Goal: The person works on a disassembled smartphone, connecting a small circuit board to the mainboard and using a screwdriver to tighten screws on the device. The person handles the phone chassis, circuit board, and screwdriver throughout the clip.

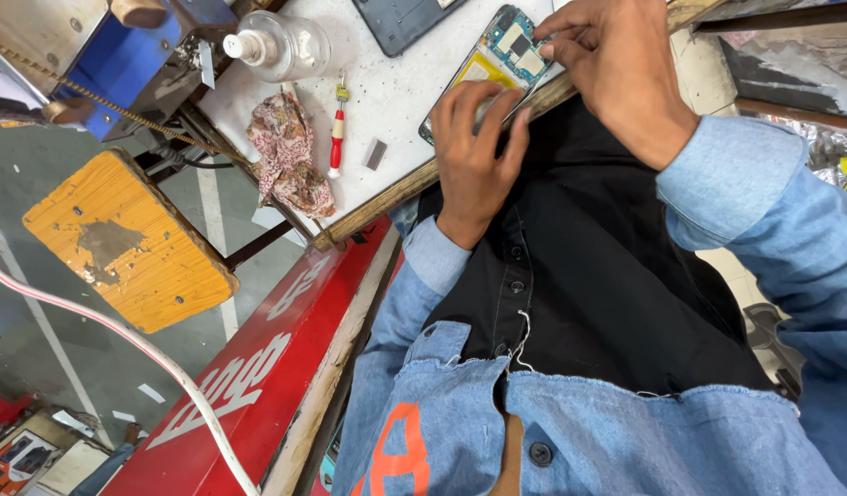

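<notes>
The left hand [474,156] is pressing flat on the near end of an opened phone [497,64], fingers spread narrow over its edge and pinning it to the table [396,101]. The right hand [616,64] is curling over the phone's far end, fingertips [547,41] pinched close together at the blue circuit board; whether they are gripping some small part is too fine to tell. The phone is lying back-off at the table's near edge, showing a yellow battery patch, grey metal shields and a thin dark frame.

Both sleeves are soft, faded denim over a black buttoned shirt; an orange shape is showing on the jacket's lower front.

Left of the phone, a small grey block [375,153] is lying on the white, speckled tabletop. Beside it a screwdriver [337,133] with a red-and-white handle is resting next to a crumpled floral cloth [286,156] hanging over the edge. Beyond them a clear, round bottle [281,41] with a white pump top is standing. A dark flat slab [400,18] is lying at the far side.

The table is edged in worn wood. Below it a long red board [249,377] with white lettering is running aslant. A scuffed yellow wooden stool [129,243] is standing on the grey concrete floor, and a white cable [148,354] is crossing in front.
</notes>
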